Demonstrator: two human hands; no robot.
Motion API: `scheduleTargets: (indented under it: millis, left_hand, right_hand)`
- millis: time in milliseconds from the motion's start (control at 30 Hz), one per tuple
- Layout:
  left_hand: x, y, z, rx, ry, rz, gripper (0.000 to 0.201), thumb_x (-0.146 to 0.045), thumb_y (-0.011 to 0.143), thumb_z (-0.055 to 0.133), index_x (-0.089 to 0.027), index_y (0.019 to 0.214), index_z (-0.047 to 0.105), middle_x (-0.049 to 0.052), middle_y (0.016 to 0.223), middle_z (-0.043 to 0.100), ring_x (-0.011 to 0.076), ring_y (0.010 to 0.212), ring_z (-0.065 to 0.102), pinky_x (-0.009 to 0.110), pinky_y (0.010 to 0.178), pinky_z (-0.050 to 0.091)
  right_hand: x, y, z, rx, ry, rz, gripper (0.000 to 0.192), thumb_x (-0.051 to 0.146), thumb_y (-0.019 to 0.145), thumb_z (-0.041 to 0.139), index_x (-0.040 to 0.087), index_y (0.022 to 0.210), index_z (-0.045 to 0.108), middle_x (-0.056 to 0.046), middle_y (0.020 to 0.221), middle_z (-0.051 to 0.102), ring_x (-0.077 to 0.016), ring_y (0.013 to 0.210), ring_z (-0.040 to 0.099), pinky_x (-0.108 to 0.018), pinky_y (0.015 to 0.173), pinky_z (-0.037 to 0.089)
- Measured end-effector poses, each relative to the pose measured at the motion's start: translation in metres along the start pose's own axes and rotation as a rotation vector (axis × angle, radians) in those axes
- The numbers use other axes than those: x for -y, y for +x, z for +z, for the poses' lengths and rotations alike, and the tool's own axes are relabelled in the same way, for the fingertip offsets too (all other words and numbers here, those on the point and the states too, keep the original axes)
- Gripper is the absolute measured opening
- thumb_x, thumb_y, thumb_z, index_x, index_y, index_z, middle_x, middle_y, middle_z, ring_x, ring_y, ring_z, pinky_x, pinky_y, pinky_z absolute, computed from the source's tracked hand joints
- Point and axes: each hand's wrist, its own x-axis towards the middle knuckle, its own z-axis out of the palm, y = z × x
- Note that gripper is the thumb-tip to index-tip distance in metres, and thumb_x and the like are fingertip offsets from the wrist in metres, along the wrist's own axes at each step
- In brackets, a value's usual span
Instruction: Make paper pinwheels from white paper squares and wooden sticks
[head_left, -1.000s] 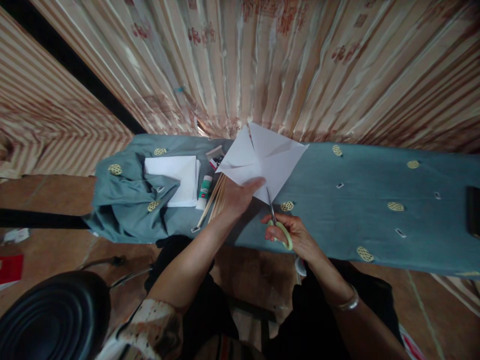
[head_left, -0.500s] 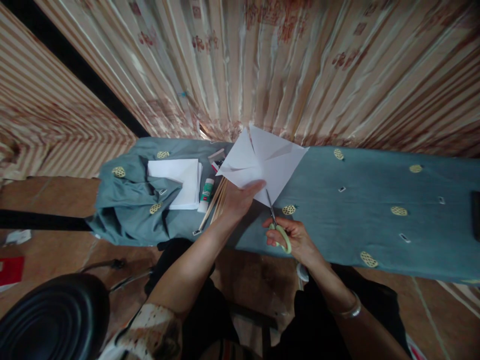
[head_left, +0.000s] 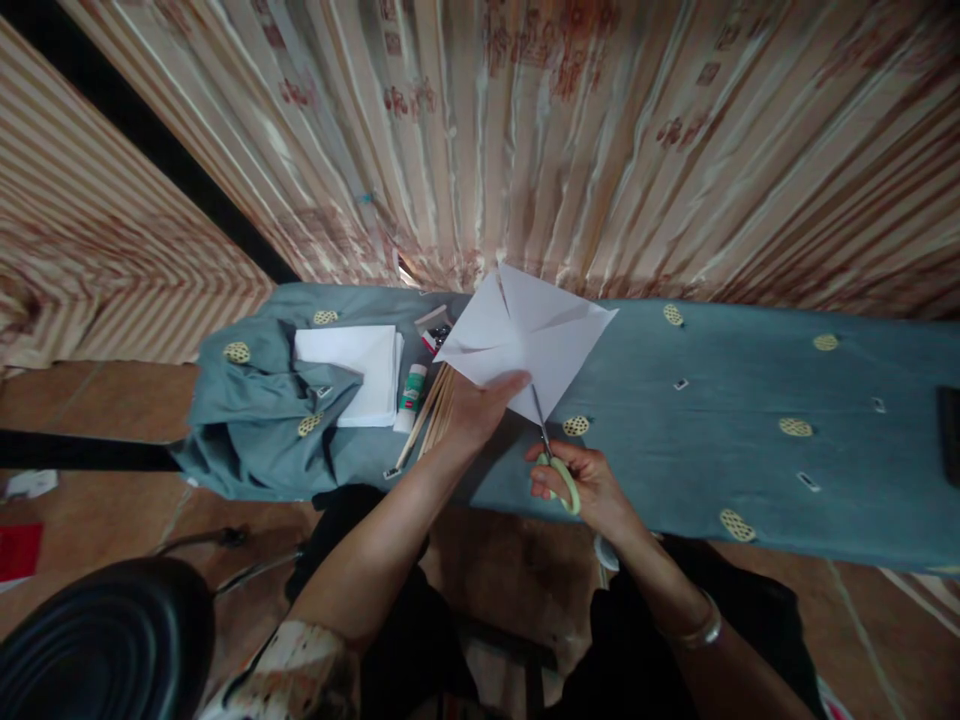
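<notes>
A square sheet of white paper (head_left: 559, 335) is held up over the table with slits running in from its corners. My left hand (head_left: 484, 408) grips its near left side, thumb on top and the other fingers hidden underneath. My right hand (head_left: 585, 480) is closed around the pale green handles of a pair of scissors (head_left: 561, 480). Their blades lie at the sheet's near corner, pointing toward its middle, and look nearly closed.
Left of the sheet lie a stack of white paper (head_left: 367, 375), a glue stick (head_left: 410, 398), several thin wooden sticks (head_left: 429, 415) and a small clear packet (head_left: 435, 328). A blue-green cloth (head_left: 697, 440) covers the table; a striped curtain (head_left: 480, 140) hangs behind.
The scissor blades look more closed at the near corner than before. Both hands keep nearly the same place; the whole view has shifted slightly.
</notes>
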Motion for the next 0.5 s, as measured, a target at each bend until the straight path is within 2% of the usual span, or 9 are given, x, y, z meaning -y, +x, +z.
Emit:
scheduleTargets:
  millis: [100, 333, 500]
  left_hand:
    - [-0.0011, -0.0011, 0.0010, 0.024, -0.012, 0.045, 0.037, -0.031, 0.063, 0.082, -0.018, 0.095, 0.067, 0.008, 0.099, 0.074, 0.0220, 0.087, 0.069, 0.039, 0.087, 0.057]
    - [0.0021, -0.0004, -0.0001, 0.074, -0.046, 0.036, 0.031, -0.027, 0.064, 0.079, -0.018, 0.091, 0.066, 0.009, 0.104, 0.072, 0.0226, 0.095, 0.068, 0.041, 0.096, 0.054]
    - [-0.0017, -0.0042, 0.0011, 0.109, 0.000, -0.017, 0.028, -0.025, 0.063, 0.078, -0.017, 0.087, 0.067, 0.009, 0.097, 0.074, 0.0231, 0.088, 0.069, 0.039, 0.085, 0.058]
  right_hand:
    - [-0.0018, -0.0002, -0.0013, 0.002, -0.006, -0.013, 0.044, 0.055, 0.060, 0.085, 0.018, 0.077, 0.068, 0.003, 0.053, 0.061, -0.0101, 0.048, 0.054, -0.022, 0.046, 0.042]
    - [0.0000, -0.0013, -0.0012, -0.020, -0.011, -0.019, 0.044, 0.055, 0.058, 0.086, 0.019, 0.074, 0.067, 0.003, 0.051, 0.062, -0.0100, 0.045, 0.052, -0.023, 0.045, 0.041]
    - [-0.0003, -0.0013, -0.0038, -0.015, -0.025, -0.046, 0.042, 0.054, 0.061, 0.085, 0.019, 0.076, 0.068, 0.003, 0.053, 0.063, -0.0110, 0.048, 0.055, -0.023, 0.047, 0.043]
